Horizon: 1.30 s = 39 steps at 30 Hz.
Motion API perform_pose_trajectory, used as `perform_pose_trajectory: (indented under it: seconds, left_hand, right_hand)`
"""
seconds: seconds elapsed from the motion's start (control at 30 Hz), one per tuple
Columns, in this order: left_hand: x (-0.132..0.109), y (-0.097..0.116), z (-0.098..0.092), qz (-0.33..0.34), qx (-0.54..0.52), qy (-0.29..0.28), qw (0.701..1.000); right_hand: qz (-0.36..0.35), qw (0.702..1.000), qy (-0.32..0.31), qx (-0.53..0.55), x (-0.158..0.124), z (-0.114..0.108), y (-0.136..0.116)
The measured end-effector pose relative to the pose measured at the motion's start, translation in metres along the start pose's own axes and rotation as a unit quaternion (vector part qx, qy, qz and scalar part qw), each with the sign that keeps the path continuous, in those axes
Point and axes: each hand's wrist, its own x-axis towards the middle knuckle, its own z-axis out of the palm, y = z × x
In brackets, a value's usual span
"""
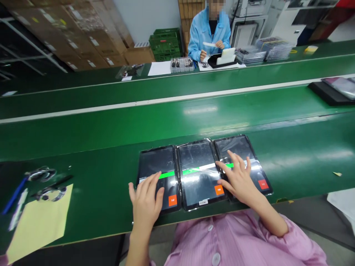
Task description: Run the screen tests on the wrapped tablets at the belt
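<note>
Three dark tablets lie side by side on the green bench, each with a green bar and an orange or red "Fail" square on its screen. My left hand (146, 197) rests over the lower left part of the left tablet (158, 160), fingers spread and pointing away from me. The middle tablet (194, 188) shows a green and white bar and a small white label at its bottom edge. Over the right tablet (235, 144) is my right hand (237, 177), fingers apart, its thumb and index finger reaching the middle tablet's right edge. Neither hand holds anything.
Yellow paper (44, 221), pens (16, 195) and coiled cables (41, 173) lie at the left. A black tray (327, 94) is at the far right. Across the bench, a person in a blue jacket (195, 35) handles a white strip, near stacked clear trays (274, 48).
</note>
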Motion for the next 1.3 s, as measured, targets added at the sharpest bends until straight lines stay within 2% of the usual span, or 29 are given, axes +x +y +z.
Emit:
perform_pose_trajectory:
  seconds: [0.13,0.23,0.37,0.43,0.53,0.6,0.67,0.7,0.77,1.0,1.13,1.3]
  left_hand:
    - [-0.005,-0.007,-0.001,-0.04,-0.001,0.021,0.999]
    - [-0.002,-0.01,-0.006,-0.073,0.0,0.03,0.997]
    - [0.024,-0.009,-0.011,-0.074,0.019,-0.061,0.995]
    - [0.049,-0.004,-0.011,-0.052,0.03,-0.113,0.992]
    - [0.094,0.007,-0.004,-0.024,0.039,-0.163,0.986]
    - [0.121,0.014,0.003,-0.023,0.04,-0.191,0.981]
    - [0.14,0.017,0.008,-0.026,0.041,-0.222,0.974]
    - [0.145,0.017,0.009,-0.028,0.042,-0.236,0.971]
    - [0.148,0.016,0.009,-0.028,0.042,-0.253,0.966]
    - [0.138,0.018,0.0,-0.017,0.116,-0.283,0.952]
    - [0.139,0.028,0.005,-0.033,0.13,-0.278,0.951]
    - [0.145,0.04,0.012,-0.046,0.154,-0.264,0.951]
  right_hand:
    - [0.096,0.995,0.037,-0.005,-0.021,-0.007,0.043]
    - [0.127,0.991,0.04,-0.004,-0.039,-0.012,0.069]
    - [0.114,0.993,0.027,0.016,-0.048,-0.018,0.088]
    - [0.134,0.987,0.058,0.062,-0.041,-0.017,0.099]
    - [0.203,0.947,0.119,0.218,-0.017,-0.005,0.123]
    - [0.242,0.896,0.11,0.355,0.001,0.008,0.137]
    - [0.263,0.851,0.087,0.447,0.014,0.02,0.146]
    - [0.267,0.84,0.084,0.466,0.018,0.025,0.148]
    - [0.272,0.837,0.093,0.466,0.02,0.031,0.149]
    - [0.317,0.811,0.143,0.471,0.014,0.032,0.14]
    - [0.333,0.809,0.152,0.461,0.016,0.027,0.137]
    - [0.329,0.808,0.124,0.473,0.015,0.025,0.14]
